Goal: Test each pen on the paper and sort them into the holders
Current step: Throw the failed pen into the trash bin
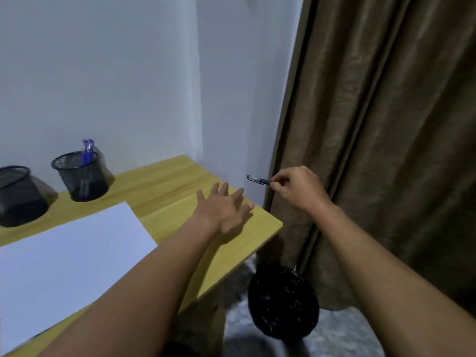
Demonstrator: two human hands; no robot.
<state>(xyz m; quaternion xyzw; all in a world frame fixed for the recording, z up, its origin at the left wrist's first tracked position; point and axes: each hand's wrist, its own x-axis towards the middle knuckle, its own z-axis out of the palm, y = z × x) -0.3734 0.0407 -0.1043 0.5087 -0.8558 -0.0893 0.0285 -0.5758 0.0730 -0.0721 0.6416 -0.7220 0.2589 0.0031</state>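
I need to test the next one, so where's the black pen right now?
The black pen is pinched in the right hand, held beyond the desk's right edge, near the brown curtain.

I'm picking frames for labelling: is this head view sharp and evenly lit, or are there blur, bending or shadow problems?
Head view: soft overall, with the pen in the right hand small and smeared; wide-angle bending tilts the desk and bows the curtain; dim, even light with no glare, the paper tinted bluish; the left hand casts a soft shadow on the desk.
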